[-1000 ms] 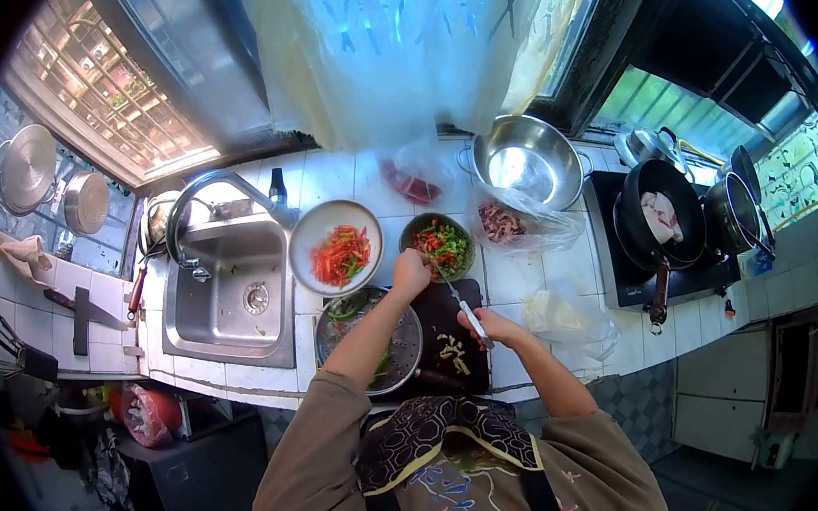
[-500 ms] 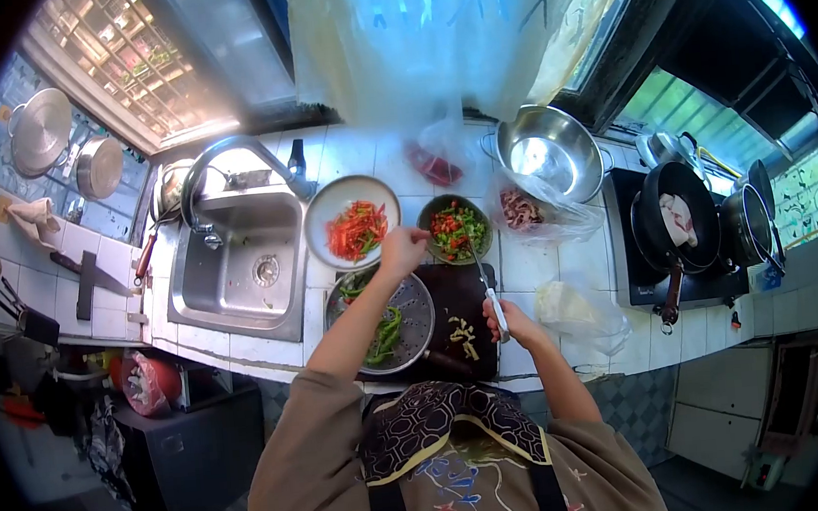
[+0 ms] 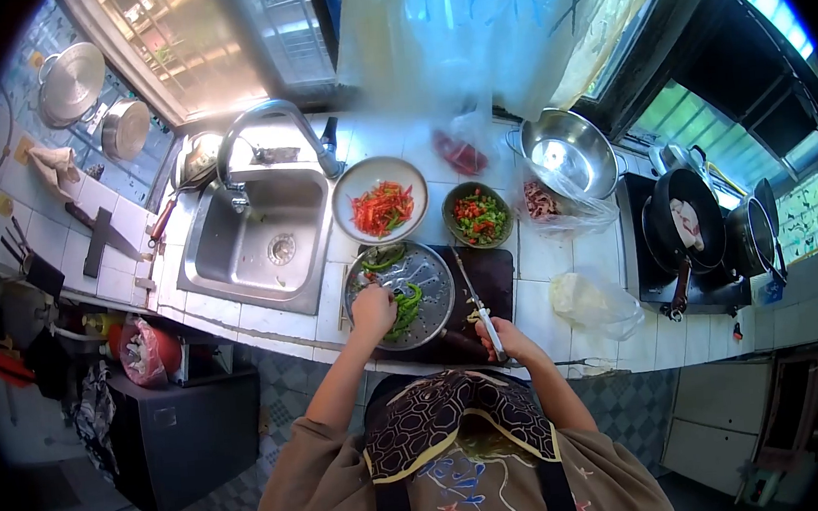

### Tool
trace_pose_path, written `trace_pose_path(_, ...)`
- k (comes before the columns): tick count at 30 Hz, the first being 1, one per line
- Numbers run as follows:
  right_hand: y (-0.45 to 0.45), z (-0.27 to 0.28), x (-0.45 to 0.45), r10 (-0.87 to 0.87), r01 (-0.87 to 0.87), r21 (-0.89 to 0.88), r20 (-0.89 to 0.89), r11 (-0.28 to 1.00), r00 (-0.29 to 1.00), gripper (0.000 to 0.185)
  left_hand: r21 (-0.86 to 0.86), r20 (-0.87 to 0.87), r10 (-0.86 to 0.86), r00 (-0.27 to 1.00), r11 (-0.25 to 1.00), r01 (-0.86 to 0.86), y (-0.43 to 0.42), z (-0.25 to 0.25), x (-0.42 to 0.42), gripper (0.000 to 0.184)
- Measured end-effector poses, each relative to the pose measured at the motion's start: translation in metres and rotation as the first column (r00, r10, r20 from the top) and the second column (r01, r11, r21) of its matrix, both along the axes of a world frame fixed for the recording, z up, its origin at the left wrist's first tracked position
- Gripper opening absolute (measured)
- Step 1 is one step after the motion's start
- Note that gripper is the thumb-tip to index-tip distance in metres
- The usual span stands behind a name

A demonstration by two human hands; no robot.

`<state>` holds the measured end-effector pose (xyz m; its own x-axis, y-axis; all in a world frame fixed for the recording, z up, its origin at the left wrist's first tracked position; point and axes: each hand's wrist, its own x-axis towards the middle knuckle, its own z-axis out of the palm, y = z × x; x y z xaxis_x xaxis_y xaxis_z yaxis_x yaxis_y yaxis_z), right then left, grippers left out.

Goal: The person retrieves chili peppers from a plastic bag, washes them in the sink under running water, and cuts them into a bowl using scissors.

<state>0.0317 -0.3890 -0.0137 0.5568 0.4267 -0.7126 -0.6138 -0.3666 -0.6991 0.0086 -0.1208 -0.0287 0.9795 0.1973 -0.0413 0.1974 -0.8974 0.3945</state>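
My left hand (image 3: 374, 310) is over the left side of a metal colander (image 3: 436, 297) holding green peppers (image 3: 406, 306). Its fingers are bent and what they hold, if anything, is too small to tell. My right hand (image 3: 502, 339) is closed round the white handle of a knife (image 3: 474, 294), whose blade points away over a dark cutting board (image 3: 495, 273). Pale cut pieces lie on the board beside the knife, partly hidden. Behind the board stands a bowl of chopped red and green peppers (image 3: 479, 216). To its left is a plate (image 3: 345, 198) with red strips (image 3: 382, 209).
A sink (image 3: 264, 238) with a curved faucet lies left. Behind and right are a steel pot (image 3: 569, 152), bagged meat (image 3: 541, 201) and a pale bag (image 3: 594, 305). A black wok (image 3: 662, 231) with meat rests on the stove, beside another pan.
My left hand has moved from the pepper bowl down to the colander. My right hand has drawn the knife back from the bowl over the board. The view has shifted.
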Motion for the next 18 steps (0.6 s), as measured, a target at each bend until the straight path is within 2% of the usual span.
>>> trace_pose_path(2, 0.001, -0.003, -0.003, 0.211, -0.213, 0.0, 0.131, 0.977, 0.969, 0.037, -0.052, 0.078, 0.048, 0.996, 0.998, -0.044, -0.001, 0.001, -0.003, 0.01)
trace_pose_path(3, 0.002, -0.006, -0.003, 0.336, -0.34, -0.023, 0.227, 0.94, 0.914, 0.04, -0.225, 0.094, 0.152, 0.984, 0.966, -0.128, -0.002, 0.003, -0.004, 0.01)
trace_pose_path(4, 0.002, -0.008, -0.003, 0.345, -0.348, -0.027, 0.228, 0.937, 0.911, 0.04, -0.392, 0.091, 0.255, 0.963, 0.898, -0.201, -0.001, 0.005, -0.006, 0.011)
trace_pose_path(5, 0.008, 0.005, -0.004, 0.457, -0.45, -0.084, 0.222, 0.889, 0.861, 0.028, -0.481, 0.099, 0.283, 0.954, 0.853, -0.202, 0.002, 0.002, -0.007, 0.011)
trace_pose_path(6, 0.012, 0.012, -0.005, 0.565, -0.548, -0.139, 0.211, 0.825, 0.798, 0.018, -0.484, 0.1, 0.293, 0.951, 0.849, -0.211, 0.006, -0.007, -0.009, 0.011)
trace_pose_path(7, 0.007, -0.018, -0.003, 0.603, -0.612, -0.044, 0.235, 0.79, 0.762, 0.02, -0.65, 0.03, 0.324, 0.945, 0.725, -0.228, 0.01, -0.017, -0.011, 0.014)
trace_pose_path(8, 0.013, -0.012, -0.004, 0.615, -0.624, -0.045, 0.237, 0.78, 0.752, 0.02, -0.788, -0.041, 0.342, 0.939, 0.567, -0.241, 0.014, -0.023, -0.013, 0.017)
trace_pose_path(9, 0.022, 0.002, -0.005, 0.575, -0.584, 0.026, 0.149, 0.811, 0.805, 0.022, -0.843, -0.113, 0.34, 0.934, 0.464, -0.271, 0.013, -0.014, -0.018, 0.02)
trace_pose_path(10, 0.031, 0.014, -0.006, 0.532, -0.535, 0.09, 0.056, 0.84, 0.845, 0.025, -0.844, -0.112, 0.354, 0.929, 0.459, -0.276, 0.015, -0.014, -0.022, 0.02)
trace_pose_path(12, 0.047, 0.033, -0.004, 0.552, -0.553, 0.042, 0.034, 0.832, 0.833, 0.026, -0.904, -0.206, 0.485, 0.85, 0.238, -0.355, 0.019, -0.015, -0.029, 0.024)
trace_pose_path(14, 0.059, 0.037, -0.004, 0.571, -0.571, -0.005, 0.014, 0.821, 0.821, 0.028, -0.909, -0.215, 0.527, 0.822, 0.201, -0.366, 0.028, -0.014, -0.037, 0.025)
trace_pose_path(16, 0.068, 0.038, -0.002, 0.645, -0.644, -0.037, 0.036, 0.764, 0.763, 0.03, -0.954, -0.293, 0.508, 0.81, -0.096, -0.285, 0.034, -0.016, -0.045, 0.024)
trace_pose_path(17, 0.071, 0.03, -0.001, 0.659, -0.659, -0.005, 0.023, 0.752, 0.752, 0.044, -0.954, -0.292, 0.518, 0.804, -0.1, -0.282, 0.033, -0.011, -0.049, 0.024)
trace_pose_path(18, 0.073, 0.023, -0.001, 0.668, -0.668, -0.007, 0.024, 0.744, 0.744, 0.044, -0.948, -0.31, 0.483, 0.819, -0.091, -0.305, 0.032, -0.006, -0.053, 0.023)
